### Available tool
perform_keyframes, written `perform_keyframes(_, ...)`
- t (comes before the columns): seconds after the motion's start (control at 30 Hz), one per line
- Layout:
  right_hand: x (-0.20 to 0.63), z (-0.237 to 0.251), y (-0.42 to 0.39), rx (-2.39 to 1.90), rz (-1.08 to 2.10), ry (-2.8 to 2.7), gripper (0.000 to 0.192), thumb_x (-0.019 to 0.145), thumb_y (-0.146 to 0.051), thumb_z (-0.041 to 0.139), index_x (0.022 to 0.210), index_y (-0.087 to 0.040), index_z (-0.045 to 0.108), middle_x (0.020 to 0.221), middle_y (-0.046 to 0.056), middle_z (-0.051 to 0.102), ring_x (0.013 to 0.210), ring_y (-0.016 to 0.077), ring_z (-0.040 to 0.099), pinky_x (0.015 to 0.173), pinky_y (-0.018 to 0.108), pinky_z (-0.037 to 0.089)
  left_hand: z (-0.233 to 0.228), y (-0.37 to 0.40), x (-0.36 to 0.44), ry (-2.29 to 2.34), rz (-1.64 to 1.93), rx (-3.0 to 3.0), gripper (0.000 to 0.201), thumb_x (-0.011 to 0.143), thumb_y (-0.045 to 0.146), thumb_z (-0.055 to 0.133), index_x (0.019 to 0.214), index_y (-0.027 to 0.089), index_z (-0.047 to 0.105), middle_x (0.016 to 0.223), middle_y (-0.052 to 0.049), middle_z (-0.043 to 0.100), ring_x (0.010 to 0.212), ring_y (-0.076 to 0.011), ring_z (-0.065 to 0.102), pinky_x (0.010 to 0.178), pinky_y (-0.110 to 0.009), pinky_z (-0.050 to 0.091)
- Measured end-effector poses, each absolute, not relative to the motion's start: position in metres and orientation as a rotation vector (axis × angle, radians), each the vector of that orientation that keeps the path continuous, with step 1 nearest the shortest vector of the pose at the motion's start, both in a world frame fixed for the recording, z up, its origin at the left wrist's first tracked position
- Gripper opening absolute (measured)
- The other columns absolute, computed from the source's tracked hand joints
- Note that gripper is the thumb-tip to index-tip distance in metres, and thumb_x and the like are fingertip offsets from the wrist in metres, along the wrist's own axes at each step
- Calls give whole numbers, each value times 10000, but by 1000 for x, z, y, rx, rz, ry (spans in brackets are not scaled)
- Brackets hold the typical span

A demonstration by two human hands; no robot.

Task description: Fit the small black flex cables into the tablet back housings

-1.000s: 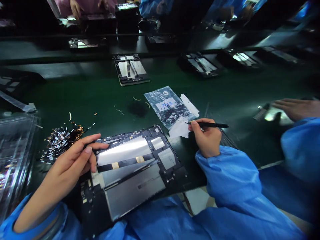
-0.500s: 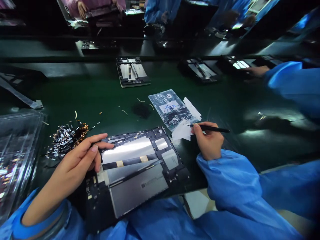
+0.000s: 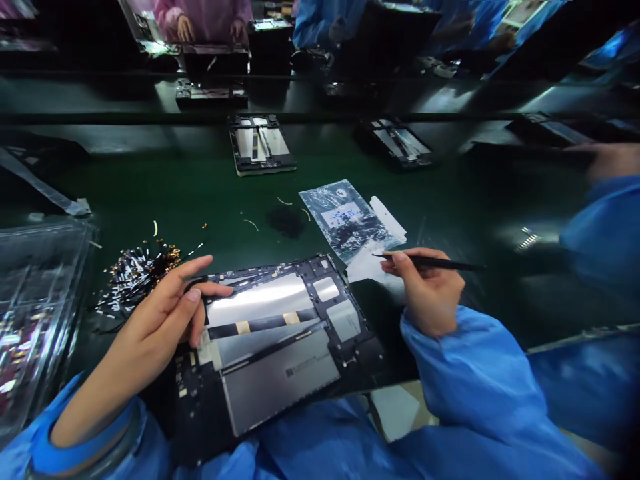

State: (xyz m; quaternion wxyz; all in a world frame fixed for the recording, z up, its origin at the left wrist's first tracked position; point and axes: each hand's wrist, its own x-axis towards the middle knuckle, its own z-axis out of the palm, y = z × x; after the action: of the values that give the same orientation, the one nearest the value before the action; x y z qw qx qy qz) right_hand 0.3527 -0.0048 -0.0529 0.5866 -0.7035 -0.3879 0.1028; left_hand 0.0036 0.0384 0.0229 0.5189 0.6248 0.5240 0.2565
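An opened tablet (image 3: 295,373), its battery panels and ribbon cable exposed, lies tilted in front of me. My left hand (image 3: 167,310) rests at its upper left edge, index finger raised, another finger stretched onto the frame; its curled fingers are partly hidden. In my right hand (image 3: 433,290) is a pair of black tweezers (image 3: 445,263), pointing left. Their tips are at a crumpled white sheet (image 3: 367,263), which overlaps a clear plastic bag (image 3: 345,213) with a label. Left of the tablet sits a pile of small flex cables (image 3: 135,277).
Clear plastic trays (image 3: 40,320) are stacked at the left. Two more opened tablets, one at centre (image 3: 263,143) and one farther right (image 3: 400,141), lie across the green bench. A co-worker's blue sleeve (image 3: 607,230) reaches in from the right. Other people work opposite.
My right hand has shifted slightly right, with the tweezers still at the white sheet. The left index finger is raised higher. At the right, the co-worker's arm and a tablet have moved right.
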Motion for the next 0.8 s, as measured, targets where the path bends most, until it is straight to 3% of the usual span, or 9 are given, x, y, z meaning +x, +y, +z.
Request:
perform_keyframes(0.13, 305, -10, -9, -1417, 719, -1005, 253, 722, -415, 751, 792, -210, 621, 724, 14, 702, 593, 174, 690, 598, 307, 611, 32, 31, 17, 1066, 564, 1417, 430, 934, 403, 419, 1331, 237, 399, 1064, -73, 674, 424, -32, 399, 464, -200, 414)
perform_keyframes(0.27, 263, 18, -2, -1228, 1214, -1131, 195, 744, -364, 748, 786, -214, 630, 725, 15, 716, 603, 158, 695, 574, 239, 599, 41, 20, 37, 903, 368, 1434, 356, 920, 352, 458, 1246, 212, 490, 1133, -74, 641, 493, -38, 457, 462, -191, 391)
perform_keyframes(0.47, 233, 23, 15, -1122, 1594, -1037, 279, 695, -396, 780, 760, -191, 603, 600, 17, 687, 556, 138, 671, 521, 187, 552, 36, 14, 44, 865, 433, 1401, 224, 889, 289, 483, 1042, 152, 571, 935, -42, 649, 574, -63, 463, 519, -194, 364)
perform_keyframes(0.8, 229, 19, 20, -1124, 1834, -776, 342, 656, -376, 809, 764, -176, 555, 557, 5, 664, 508, 101, 640, 501, 144, 513, 32, 12, 39, 910, 460, 1400, 201, 883, 301, 486, 943, 145, 597, 745, 20, 560, 504, -53, 406, 490, -197, 337)
